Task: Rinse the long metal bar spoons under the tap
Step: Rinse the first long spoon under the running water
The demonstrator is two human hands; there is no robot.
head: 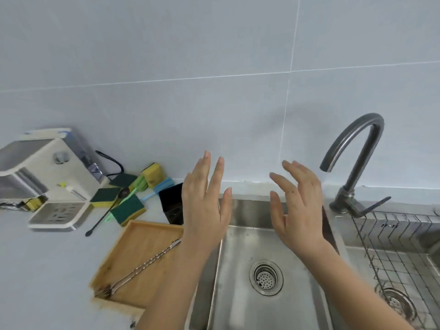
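Long twisted metal bar spoons (142, 265) lie diagonally in a wooden tray (123, 253) left of the steel sink (238, 294); their forked ends point to the tray's near left corner. My left hand (204, 206) is raised over the sink's left edge, fingers spread, holding nothing, with its forearm covering the tray's right side. Over the sink basin my right hand (297, 210) is also empty, with spread fingers. The dark curved tap (352, 148) stands to the right; no water runs from it.
Green-and-yellow sponges (127, 208), a dark long spoon (107, 210) and brushes lie behind the tray. A black container (171, 203) stands by the sink's left corner. A white appliance (45, 177) sits far left. A wire rack (400, 246) covers the right basin.
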